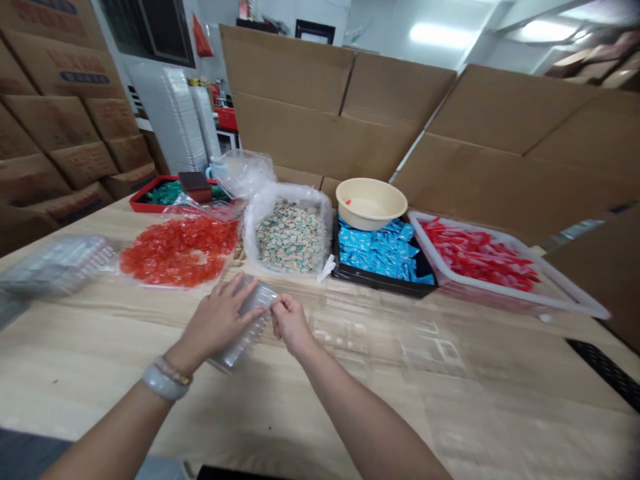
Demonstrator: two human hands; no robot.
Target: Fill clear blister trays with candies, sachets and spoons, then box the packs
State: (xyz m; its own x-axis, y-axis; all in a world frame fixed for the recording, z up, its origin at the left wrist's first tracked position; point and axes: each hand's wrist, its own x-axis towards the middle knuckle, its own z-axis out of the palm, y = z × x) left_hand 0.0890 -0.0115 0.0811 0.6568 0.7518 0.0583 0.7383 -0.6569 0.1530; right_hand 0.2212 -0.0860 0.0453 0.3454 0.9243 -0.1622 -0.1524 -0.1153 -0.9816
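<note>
A small stack of clear plastic trays [245, 340] lies slanted on the table in front of me. My left hand [217, 320] rests across its left side, fingers spread flat and thumb stretched over the top. At the stack's far right corner, my right hand [290, 323] has its fingers pinched together on the edge of a clear tray. How many layers it grips is hidden by the fingers. Right of my hands, several clear plastic trays [345, 333] lie on the wooden table [210, 427], hard to make out against it.
Along the back stand orange-red wrapped pieces [180, 247], a bag of small printed packets [290, 237], blue packets [375, 250] under a cream basin [373, 200], and a white bin [575, 300] of red sticks. More clear trays [55, 263] lie left. Cardboard [525, 153] walls the back.
</note>
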